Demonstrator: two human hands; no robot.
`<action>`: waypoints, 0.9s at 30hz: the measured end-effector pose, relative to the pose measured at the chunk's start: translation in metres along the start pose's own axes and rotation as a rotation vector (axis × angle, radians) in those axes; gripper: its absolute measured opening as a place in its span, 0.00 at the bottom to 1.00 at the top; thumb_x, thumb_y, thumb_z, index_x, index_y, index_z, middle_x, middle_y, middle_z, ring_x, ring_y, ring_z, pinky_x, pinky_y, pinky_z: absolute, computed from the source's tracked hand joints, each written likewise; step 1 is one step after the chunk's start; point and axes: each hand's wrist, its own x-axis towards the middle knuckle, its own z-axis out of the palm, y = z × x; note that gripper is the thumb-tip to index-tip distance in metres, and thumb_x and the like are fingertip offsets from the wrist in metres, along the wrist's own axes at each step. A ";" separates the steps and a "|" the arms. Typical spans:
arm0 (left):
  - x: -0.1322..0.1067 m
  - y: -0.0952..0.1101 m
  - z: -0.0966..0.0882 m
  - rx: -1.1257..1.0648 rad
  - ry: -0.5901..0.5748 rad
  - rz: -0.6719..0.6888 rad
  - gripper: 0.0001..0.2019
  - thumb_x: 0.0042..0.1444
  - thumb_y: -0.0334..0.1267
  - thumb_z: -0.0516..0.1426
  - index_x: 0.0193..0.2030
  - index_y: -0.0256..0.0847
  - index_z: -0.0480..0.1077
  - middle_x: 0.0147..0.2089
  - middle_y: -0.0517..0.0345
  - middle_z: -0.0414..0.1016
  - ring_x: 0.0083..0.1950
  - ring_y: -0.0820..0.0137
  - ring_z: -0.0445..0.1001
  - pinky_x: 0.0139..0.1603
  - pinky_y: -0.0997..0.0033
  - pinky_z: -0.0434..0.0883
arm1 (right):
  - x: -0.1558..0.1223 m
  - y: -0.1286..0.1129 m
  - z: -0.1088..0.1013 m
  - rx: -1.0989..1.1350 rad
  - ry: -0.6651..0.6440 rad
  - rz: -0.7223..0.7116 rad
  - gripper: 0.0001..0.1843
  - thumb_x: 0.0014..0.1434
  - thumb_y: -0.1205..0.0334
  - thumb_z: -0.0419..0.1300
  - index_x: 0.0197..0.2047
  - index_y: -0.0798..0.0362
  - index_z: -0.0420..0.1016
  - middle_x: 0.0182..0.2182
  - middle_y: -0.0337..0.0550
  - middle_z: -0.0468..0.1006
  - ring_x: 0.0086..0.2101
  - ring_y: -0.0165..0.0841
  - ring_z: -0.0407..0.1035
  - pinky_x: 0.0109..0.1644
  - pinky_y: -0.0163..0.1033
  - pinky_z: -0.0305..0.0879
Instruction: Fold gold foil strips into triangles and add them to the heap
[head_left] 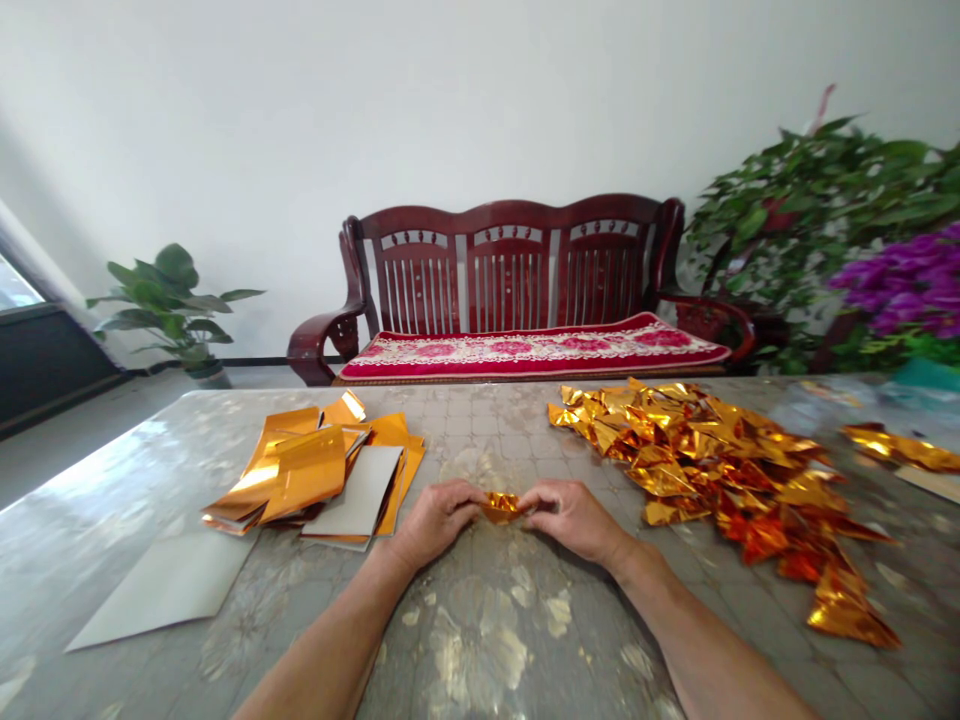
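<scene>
My left hand (pixel 435 518) and my right hand (pixel 571 517) meet at the middle of the table, both pinched on a small piece of folded gold foil paper (pixel 501 506) held between the fingertips just above the tabletop. A loose stack of flat gold foil sheets (pixel 315 475), some showing their white backs, lies to the left of my left hand. A wide heap of folded gold foil pieces (pixel 720 470) spreads to the right of my right hand.
The table (pixel 480 620) has a glossy patterned top. A white sheet (pixel 169 585) lies at the near left. More gold foil (pixel 900 448) sits at the far right. Behind stand a dark red wooden bench (pixel 517 290), a potted plant (pixel 176 300) and purple flowers (pixel 907 285).
</scene>
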 end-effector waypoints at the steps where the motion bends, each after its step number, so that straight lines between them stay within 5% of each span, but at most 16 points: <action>1: 0.000 0.001 0.000 0.005 0.003 -0.003 0.08 0.60 0.35 0.57 0.41 0.44 0.79 0.38 0.56 0.81 0.41 0.68 0.77 0.45 0.72 0.70 | 0.000 -0.001 0.000 -0.012 -0.009 -0.008 0.09 0.52 0.67 0.64 0.36 0.46 0.83 0.32 0.36 0.83 0.33 0.33 0.76 0.39 0.35 0.67; 11: -0.003 0.010 0.001 -0.020 -0.067 -0.007 0.09 0.62 0.38 0.57 0.42 0.45 0.80 0.40 0.56 0.82 0.42 0.67 0.79 0.46 0.72 0.71 | -0.002 -0.003 0.003 -0.146 -0.057 -0.182 0.11 0.60 0.66 0.60 0.40 0.44 0.83 0.35 0.37 0.83 0.36 0.32 0.76 0.43 0.34 0.67; 27: -0.004 0.019 0.011 -0.094 0.056 -0.102 0.07 0.58 0.37 0.60 0.38 0.48 0.81 0.37 0.58 0.83 0.39 0.66 0.79 0.44 0.71 0.71 | -0.003 -0.009 0.014 -0.167 0.066 -0.313 0.11 0.64 0.66 0.57 0.43 0.47 0.82 0.36 0.41 0.83 0.37 0.32 0.77 0.41 0.34 0.71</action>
